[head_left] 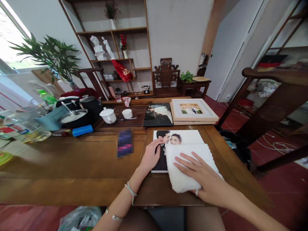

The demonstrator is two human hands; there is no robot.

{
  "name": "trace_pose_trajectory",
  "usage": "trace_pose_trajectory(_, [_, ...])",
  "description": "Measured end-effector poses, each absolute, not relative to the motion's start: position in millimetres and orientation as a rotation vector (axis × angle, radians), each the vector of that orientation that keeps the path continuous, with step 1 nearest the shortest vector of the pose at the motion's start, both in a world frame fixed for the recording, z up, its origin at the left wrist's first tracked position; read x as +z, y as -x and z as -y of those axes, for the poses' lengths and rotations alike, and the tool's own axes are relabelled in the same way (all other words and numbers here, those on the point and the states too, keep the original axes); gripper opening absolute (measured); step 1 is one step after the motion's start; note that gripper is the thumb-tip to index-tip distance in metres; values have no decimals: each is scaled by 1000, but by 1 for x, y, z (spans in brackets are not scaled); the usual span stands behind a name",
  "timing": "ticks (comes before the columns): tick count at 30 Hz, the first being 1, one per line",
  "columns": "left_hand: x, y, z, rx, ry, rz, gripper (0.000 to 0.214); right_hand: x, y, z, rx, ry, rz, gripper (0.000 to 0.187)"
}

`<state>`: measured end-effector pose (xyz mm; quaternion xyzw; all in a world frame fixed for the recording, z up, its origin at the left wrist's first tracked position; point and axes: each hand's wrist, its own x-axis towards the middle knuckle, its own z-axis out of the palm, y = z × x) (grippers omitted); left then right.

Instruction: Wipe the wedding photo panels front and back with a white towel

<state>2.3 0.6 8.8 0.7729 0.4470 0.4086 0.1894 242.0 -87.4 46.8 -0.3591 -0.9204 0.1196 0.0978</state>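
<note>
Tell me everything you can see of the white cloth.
The white cloth looks soft and fluffy, like plush, with fuzzy edges and a roughly rectangular outline, apparently folded. It lies over the right part of the photo panel, reaching past its near edge above the wooden table. The right hand rests on top, fingers spread.

A: Site type?
B: Looks like a home, a sitting or tea room.
A: Evidence?
B: Carved wooden chair near the wall; display shelves with white figurines and vases; leafy plant beside a bright window.
A: And nearer?
B: Wooden counter carrying a dark kettle, white lidded cup and framed picture; red floor tiles beyond
</note>
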Motion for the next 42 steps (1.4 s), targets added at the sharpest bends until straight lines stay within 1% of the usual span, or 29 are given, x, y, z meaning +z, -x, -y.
trace_pose_trajectory(4, [8, -2, 0, 1149, -2161, -1255, 32, 42, -271, 76, 317, 1181, 2663, 86])
trace_pose_trajectory(10, [10, -2, 2, 1155, -2149, -1251, 31, 34, -293, 31, 179, 1331, 2584, 70])
trace_pose_trajectory(17, [11, -2, 1, 1155, -2153, -1254, 33, 32, -291, -29, 110, 1400, 2520, 63])
trace_pose_trajectory(22, [9, -2, 0, 1146, -2156, -1272, 32, 28, -292, -49, 94, 1404, 2475, 60])
trace_pose_trajectory(26, [6, -2, -1, 1156, -2159, -1260, 32, 23, -293, -35, 54, 1365, 2442, 61])
trace_pose_trajectory(30, [6, -2, -1, 1150, -2164, -1256, 33, 21, -295, 6, 20, 1309, 2493, 64])
trace_pose_trajectory(35, [7, -3, -1, 1163, -2158, -1251, 32, 23, -293, 71, 43, 1245, 2617, 83])
trace_pose_trajectory(38, [6, -3, -1, 1167, -2156, -1254, 31, 29, -289, 91, 98, 1219, 2678, 94])
trace_pose_trajectory(40, [5, -2, -1, 1161, -2160, -1262, 31, 33, -286, 91, 158, 1200, 2704, 96])
trace_pose_trajectory(42, [5, -2, -1, 1150, -2163, -1271, 32, 37, -285, 80, 212, 1185, 2712, 93])
